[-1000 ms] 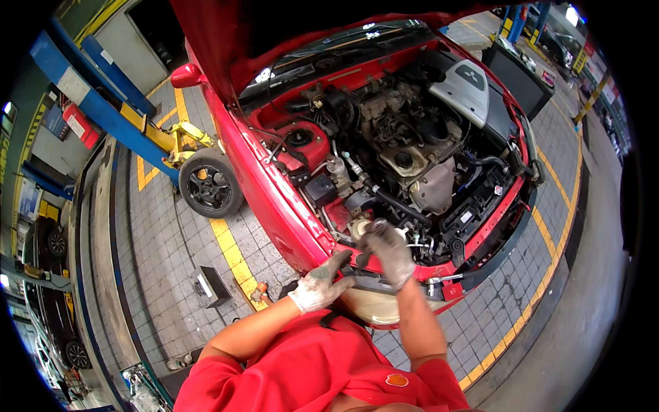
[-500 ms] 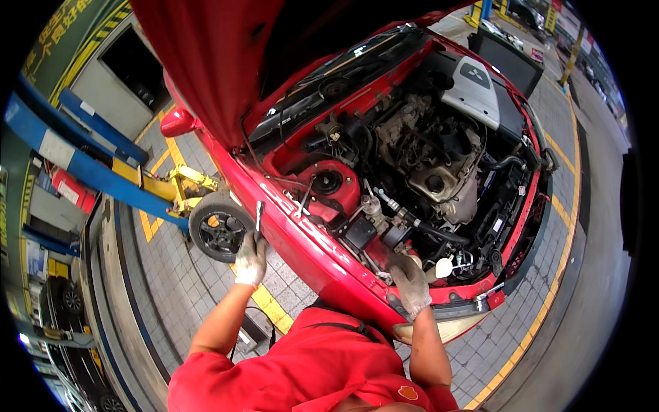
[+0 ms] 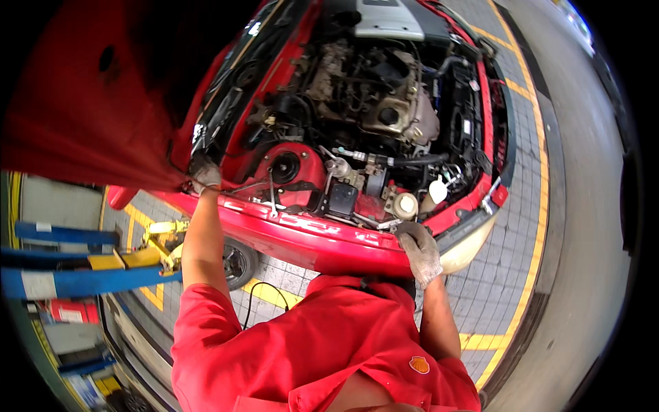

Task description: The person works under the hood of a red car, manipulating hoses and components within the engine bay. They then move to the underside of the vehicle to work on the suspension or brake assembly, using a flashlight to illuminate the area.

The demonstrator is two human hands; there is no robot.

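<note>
along the red fender [image 3: 309, 244], left hand [image 3: 205, 174] shadowed, right hand [image 3: 419, 251] palm-down, both grips unclear

A silver wrench [image 3: 272, 196] lies across the inner edge of the red fender [image 3: 309, 237]; the grey tiled floor [image 3: 461, 309] bears yellow painted lines [image 3: 272, 293] and a dark wheel [image 3: 241, 266].

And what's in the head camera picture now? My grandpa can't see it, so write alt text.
A person in a red shirt faces a red car with its hood raised, gloved left hand near the hood's rear corner, gloved right hand at the fender beside the headlight. The engine lies exposed, and a wrench rests beside the strut tower.
</note>
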